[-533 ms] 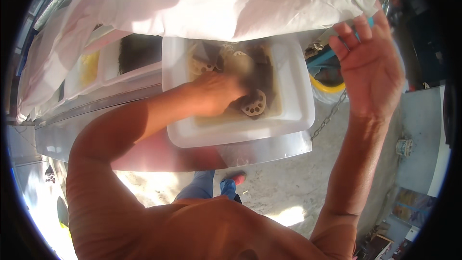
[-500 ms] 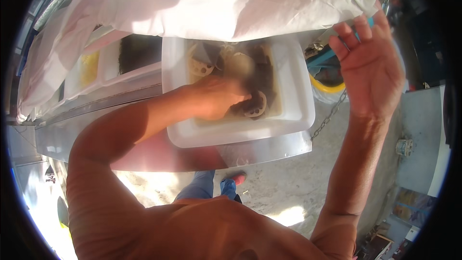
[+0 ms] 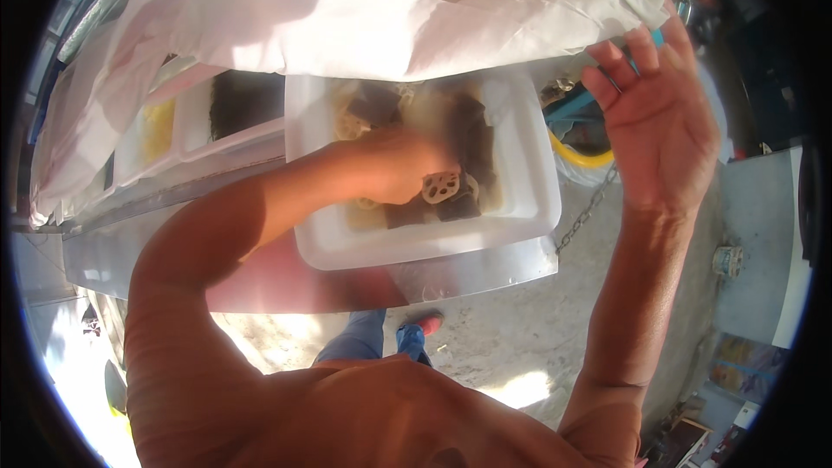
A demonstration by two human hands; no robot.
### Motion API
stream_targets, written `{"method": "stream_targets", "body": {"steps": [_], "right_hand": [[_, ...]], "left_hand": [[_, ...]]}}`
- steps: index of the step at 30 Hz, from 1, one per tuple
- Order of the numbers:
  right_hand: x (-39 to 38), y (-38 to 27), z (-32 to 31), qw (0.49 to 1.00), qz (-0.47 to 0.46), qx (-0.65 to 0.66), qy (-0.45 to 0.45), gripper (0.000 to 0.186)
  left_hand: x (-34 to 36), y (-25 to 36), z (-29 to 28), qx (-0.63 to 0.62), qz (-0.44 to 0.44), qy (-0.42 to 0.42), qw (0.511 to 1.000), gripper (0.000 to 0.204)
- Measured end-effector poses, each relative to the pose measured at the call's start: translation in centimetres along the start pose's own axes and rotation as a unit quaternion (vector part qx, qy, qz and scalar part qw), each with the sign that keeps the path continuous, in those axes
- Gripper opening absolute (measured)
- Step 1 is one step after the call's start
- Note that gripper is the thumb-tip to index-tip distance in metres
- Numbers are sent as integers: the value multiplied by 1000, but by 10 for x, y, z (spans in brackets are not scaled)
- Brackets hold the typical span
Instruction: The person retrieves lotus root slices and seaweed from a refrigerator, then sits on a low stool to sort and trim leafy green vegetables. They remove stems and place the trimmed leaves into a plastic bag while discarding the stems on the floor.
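Well, white tub (image 3: 425, 249): lotus-root slices (image 3: 441, 188), dark pieces (image 3: 460, 207).

Small container (image 3: 728, 263): dark marks on its side, too small for me to read.
White tray (image 3: 530, 218): I can read no lettering.
White cloth (image 3: 347, 22): no readable print for me.

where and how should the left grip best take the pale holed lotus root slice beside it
Probably by its left rim, pinched lightly, coming from above and the left. The lotus root slice looks flat and roundish, holed face showing; the left grip is close on that side, while a dark piece crowds its lower right.
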State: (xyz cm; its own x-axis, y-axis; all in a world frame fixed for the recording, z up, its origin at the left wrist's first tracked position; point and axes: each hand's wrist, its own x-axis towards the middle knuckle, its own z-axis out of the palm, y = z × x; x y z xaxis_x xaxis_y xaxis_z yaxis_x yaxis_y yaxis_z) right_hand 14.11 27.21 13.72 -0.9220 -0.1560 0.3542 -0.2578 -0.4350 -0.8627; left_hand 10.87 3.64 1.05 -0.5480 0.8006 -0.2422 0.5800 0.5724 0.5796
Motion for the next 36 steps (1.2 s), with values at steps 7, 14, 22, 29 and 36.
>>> {"method": "stream_targets", "body": {"steps": [7, 14, 22, 29, 36], "right_hand": [[-2, -3, 4, 1000, -10, 17, -8, 55], [0, -3, 8, 1000, -11, 7, -10, 56], [-2, 5, 28, 996, -59, 29, -58, 58], [2, -7, 19, 999, -30, 12, -28, 59], [7, -14, 18, 996, -29, 87, -21, 49]], "left_hand": [[-50, 13, -40, 175, -17, 28, 984, 20], [-97, 95, 32, 29, 237, 213, 947, 29], [-98, 108, 68, -222, 56, 141, 963, 42], [-72, 94, 109, -556, -186, 186, 789, 43], [-60, 107, 107, -592, -185, 296, 727, 42]]}}
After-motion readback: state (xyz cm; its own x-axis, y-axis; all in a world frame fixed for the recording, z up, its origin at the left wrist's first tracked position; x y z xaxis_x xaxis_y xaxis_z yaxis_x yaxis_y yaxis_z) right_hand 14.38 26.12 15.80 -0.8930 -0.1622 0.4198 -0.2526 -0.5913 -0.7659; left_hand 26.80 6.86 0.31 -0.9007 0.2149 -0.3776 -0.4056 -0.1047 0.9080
